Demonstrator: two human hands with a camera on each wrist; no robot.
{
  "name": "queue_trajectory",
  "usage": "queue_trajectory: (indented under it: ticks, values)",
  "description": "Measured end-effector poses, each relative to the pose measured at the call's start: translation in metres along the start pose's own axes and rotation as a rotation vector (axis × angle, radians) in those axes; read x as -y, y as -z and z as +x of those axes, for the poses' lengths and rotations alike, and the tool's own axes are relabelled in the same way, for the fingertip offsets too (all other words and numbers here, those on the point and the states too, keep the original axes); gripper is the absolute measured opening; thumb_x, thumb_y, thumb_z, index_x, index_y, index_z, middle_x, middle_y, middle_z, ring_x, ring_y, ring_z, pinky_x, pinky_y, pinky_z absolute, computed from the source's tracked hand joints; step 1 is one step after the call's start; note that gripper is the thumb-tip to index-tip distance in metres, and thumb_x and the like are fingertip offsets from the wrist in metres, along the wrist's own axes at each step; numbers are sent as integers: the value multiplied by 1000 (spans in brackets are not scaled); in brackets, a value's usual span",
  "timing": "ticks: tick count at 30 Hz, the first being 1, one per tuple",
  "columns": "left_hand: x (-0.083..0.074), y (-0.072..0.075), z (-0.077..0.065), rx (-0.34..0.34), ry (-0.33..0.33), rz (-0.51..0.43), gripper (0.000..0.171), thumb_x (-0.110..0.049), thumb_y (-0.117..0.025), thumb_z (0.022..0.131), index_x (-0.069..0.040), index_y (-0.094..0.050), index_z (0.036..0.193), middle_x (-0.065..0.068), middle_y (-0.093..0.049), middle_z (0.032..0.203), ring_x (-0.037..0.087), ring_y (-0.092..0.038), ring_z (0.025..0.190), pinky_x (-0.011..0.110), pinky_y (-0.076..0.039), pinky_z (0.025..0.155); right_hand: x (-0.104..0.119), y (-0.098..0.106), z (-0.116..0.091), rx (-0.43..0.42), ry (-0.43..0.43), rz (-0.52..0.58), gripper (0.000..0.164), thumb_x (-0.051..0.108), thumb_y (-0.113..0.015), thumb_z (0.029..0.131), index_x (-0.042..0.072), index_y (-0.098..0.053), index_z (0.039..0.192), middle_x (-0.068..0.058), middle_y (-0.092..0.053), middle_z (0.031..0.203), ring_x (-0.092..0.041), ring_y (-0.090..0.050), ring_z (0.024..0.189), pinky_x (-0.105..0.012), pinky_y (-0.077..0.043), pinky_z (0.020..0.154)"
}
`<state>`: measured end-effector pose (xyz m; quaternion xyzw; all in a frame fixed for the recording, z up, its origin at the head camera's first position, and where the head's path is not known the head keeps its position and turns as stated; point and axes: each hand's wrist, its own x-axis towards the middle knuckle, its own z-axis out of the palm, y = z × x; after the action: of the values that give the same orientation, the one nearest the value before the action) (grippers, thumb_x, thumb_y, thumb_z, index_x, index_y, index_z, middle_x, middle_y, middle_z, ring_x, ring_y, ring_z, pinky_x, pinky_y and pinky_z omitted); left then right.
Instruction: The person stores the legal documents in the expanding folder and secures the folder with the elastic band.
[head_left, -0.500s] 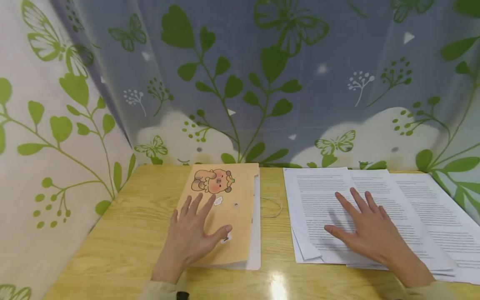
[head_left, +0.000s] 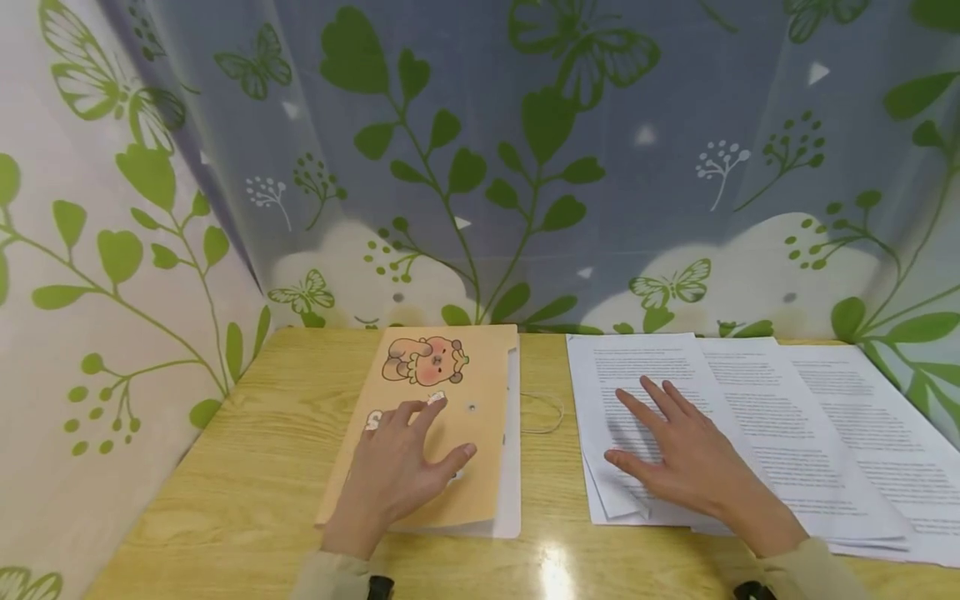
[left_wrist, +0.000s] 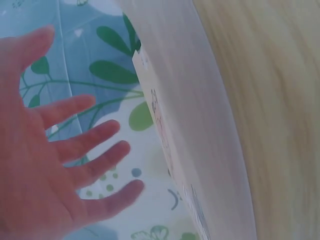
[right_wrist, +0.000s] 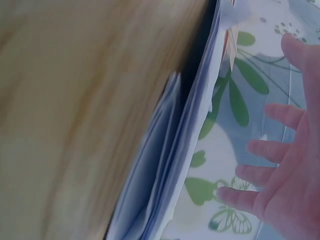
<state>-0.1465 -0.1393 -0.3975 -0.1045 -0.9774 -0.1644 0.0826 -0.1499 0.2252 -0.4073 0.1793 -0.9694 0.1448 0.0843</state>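
Observation:
An orange file folder [head_left: 480, 467] with a cartoon bear on its cover lies on the wooden table, left of centre. Over its lower left part hovers my left hand [head_left: 393, 471], fingers apart and bent a little, nothing in its grasp. To the right, overlapping printed sheets [head_left: 787, 417] lie fanned out in several layers. My right hand [head_left: 686, 458] is above the leftmost sheets with its fingers spread, and it holds nothing. In the right wrist view the stacked paper edges [right_wrist: 175, 165] appear below the level of that hand [right_wrist: 285, 165]. The left palm [left_wrist: 40, 170] shows bare in the left wrist view.
A pale string loop [head_left: 551, 414] sticks out from the folder's right side onto the table [head_left: 225, 467]. Behind the table hangs a blue and white curtain [head_left: 465, 208] with green leaves and butterflies, and more patterned cloth [head_left: 150, 317] flanks the left side.
Both hands have shifted inward: the right hand clearly leftward over the papers, the left slightly to the right over the folder, its fingers more bent. Folder and papers have stayed in place.

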Motion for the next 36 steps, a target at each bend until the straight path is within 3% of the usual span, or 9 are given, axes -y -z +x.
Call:
queue_trajectory:
  ticks: [10,22,31,36]
  values:
    - [-13,-7,5,184,34,-21,76,-71,-53,92,-20,-54,149,15,-54,150,45,-55,131,72,-50,87,19,-11,11,19,66,39,71,56,-64,94,15,-52,151,-24,-45,156,-52,-41,143,-67,-43,108]
    - [-30,-13,8,281,55,-36,89,-77,-58,84,-23,-48,154,16,-48,155,46,-50,136,76,-47,88,33,-21,23,45,134,64,68,53,-65,95,11,-55,148,-23,-52,151,-49,-49,138,-64,-48,103]
    - [-38,-12,8,340,47,-52,89,-61,-67,83,-20,-41,157,20,-43,158,51,-45,140,77,-46,92,43,-22,33,83,172,68,68,52,-64,96,10,-54,148,-23,-53,150,-46,-52,136,-61,-50,104]
    - [-37,-13,11,352,51,-97,86,-54,-64,84,-18,-38,158,22,-46,155,47,-49,138,67,-49,100,45,-22,36,111,163,62,67,52,-65,95,10,-55,147,-23,-56,146,-43,-57,131,-59,-52,101]
